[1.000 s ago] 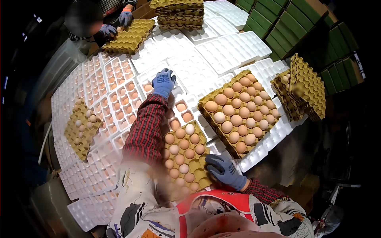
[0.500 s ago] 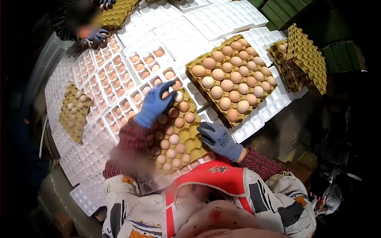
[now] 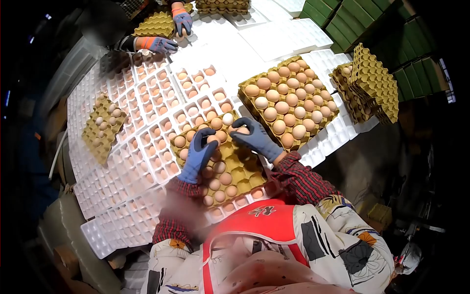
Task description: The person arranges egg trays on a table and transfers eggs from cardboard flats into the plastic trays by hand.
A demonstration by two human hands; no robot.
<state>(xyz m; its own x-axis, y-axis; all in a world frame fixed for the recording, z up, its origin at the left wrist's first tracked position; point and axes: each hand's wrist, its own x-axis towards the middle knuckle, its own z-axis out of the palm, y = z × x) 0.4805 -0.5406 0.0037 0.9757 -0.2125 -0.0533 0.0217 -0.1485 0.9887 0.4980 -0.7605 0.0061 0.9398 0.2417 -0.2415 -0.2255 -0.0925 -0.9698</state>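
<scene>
My left hand point(image 3: 197, 156), in a blue-grey glove, curls its thumb and fingers round a brown egg point(image 3: 213, 139) over the pulp egg tray point(image 3: 241, 165) in front of me. Closed on another egg point(image 3: 243, 131) is my right hand point(image 3: 259, 141), gloved alike, at the tray's upper right side. A pale egg point(image 3: 228, 118) sits in the tray's top corner. More brown eggs fill its left and lower cells, while several cells on the right hold none. My left hand hides some eggs beneath it.
White plastic trays point(image 3: 147, 128) with eggs spread to the left. A full pulp tray point(image 3: 290, 102) lies to the right, near stacked pulp trays point(image 3: 374, 81). Green crates point(image 3: 338, 22) stand behind. A co-worker's gloved hands point(image 3: 182, 22) work at the far side. Another pulp tray point(image 3: 102, 132) lies left.
My right hand has moved up from the tray's right edge and now holds an egg. My left hand has come down from the tray's top edge. The view has shifted somewhat.
</scene>
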